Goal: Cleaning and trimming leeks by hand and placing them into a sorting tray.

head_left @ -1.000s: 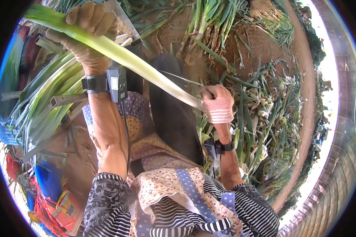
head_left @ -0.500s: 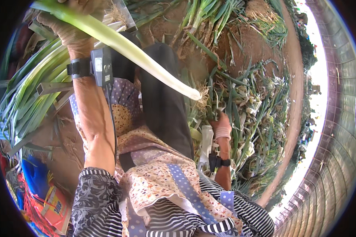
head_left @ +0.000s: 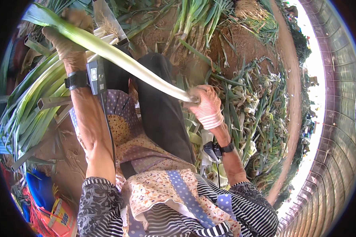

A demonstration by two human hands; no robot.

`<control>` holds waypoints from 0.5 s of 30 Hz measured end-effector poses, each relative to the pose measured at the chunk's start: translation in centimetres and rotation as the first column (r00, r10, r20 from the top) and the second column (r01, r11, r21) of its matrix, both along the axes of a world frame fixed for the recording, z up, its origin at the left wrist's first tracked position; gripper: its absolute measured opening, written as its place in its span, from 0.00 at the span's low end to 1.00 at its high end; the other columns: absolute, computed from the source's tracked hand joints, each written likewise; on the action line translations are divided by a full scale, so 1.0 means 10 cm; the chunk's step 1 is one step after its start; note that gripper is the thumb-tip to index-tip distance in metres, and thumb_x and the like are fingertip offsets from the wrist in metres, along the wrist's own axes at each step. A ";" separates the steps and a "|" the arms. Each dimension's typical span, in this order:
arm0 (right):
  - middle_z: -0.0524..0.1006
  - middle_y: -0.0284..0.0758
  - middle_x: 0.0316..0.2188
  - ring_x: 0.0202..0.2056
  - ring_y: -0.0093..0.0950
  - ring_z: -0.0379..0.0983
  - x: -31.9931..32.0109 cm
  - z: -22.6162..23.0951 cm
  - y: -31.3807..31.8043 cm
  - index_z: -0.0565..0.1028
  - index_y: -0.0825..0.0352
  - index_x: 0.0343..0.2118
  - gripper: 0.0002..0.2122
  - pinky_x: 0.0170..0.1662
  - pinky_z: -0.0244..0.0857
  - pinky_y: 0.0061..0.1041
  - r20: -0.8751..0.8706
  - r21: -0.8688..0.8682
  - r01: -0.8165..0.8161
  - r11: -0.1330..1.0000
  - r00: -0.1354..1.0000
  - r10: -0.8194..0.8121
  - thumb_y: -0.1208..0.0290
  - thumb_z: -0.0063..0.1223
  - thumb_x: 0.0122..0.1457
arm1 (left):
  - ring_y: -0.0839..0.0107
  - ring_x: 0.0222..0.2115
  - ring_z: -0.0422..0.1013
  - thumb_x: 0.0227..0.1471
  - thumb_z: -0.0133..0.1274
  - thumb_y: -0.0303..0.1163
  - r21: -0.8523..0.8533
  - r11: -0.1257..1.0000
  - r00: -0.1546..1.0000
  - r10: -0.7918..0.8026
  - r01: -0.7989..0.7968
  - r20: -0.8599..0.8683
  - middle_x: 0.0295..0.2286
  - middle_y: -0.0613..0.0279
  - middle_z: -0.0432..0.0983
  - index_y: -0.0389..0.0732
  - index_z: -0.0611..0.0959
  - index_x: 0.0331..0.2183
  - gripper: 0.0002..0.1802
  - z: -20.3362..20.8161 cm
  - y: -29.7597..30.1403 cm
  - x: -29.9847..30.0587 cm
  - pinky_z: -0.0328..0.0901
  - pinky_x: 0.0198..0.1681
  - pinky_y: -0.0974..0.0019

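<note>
Both gloved hands now grip one long pale-green leek stalk [head_left: 126, 67].
The right hand [head_left: 205, 104], lower a moment ago, has returned to clasp its white end at centre frame; the left hand [head_left: 67, 39] clamps the leafy end, upper left.

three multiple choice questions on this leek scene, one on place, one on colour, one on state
1. Where does the right hand grip the leek?
A. the white end
B. the green tip
C. the middle

2. What colour is the glove on the right hand?
A. blue
B. pale pink
C. black

3. How is the leek held?
A. by the left hand only
B. lying loose on the ground
C. by both hands, one at each end

Answers:
1. A, the right hand closes round the white end.
2. B, its knit glove looks pale pink.
3. C, the left hand holds the green part while the right holds the white end.
</note>
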State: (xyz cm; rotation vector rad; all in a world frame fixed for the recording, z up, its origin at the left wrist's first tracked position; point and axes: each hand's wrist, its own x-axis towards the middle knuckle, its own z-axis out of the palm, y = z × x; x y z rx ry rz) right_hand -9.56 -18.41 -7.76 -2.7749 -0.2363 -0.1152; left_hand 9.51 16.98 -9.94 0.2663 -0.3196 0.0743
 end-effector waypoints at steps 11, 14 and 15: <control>0.73 0.34 0.25 0.32 0.37 0.71 0.16 -0.07 0.03 0.71 0.64 0.24 0.16 0.34 0.65 0.35 -0.129 0.243 0.017 0.970 0.992 0.015 0.74 0.68 0.32 | 0.72 0.24 0.58 0.33 0.55 0.67 0.131 0.987 0.984 0.115 -0.097 -0.137 0.25 0.62 0.65 0.35 0.75 0.42 0.45 -0.11 0.16 0.12 0.56 0.27 0.71; 0.73 0.34 0.27 0.33 0.37 0.71 0.12 -0.21 -0.08 0.72 0.64 0.24 0.13 0.35 0.65 0.35 -0.065 0.275 -0.040 0.961 0.996 0.060 0.76 0.65 0.34 | 0.72 0.24 0.58 0.34 0.55 0.67 0.119 0.991 0.995 0.073 -0.065 -0.068 0.25 0.61 0.65 0.33 0.74 0.41 0.46 -0.17 0.16 0.19 0.57 0.28 0.70; 0.73 0.34 0.27 0.33 0.37 0.71 0.10 -0.25 -0.11 0.72 0.64 0.24 0.13 0.35 0.65 0.35 -0.065 0.272 -0.034 0.962 0.996 0.054 0.76 0.65 0.34 | 0.71 0.24 0.59 0.36 0.54 0.65 0.099 0.994 0.994 0.064 -0.055 -0.093 0.25 0.60 0.65 0.31 0.73 0.40 0.44 -0.17 0.13 0.21 0.57 0.28 0.70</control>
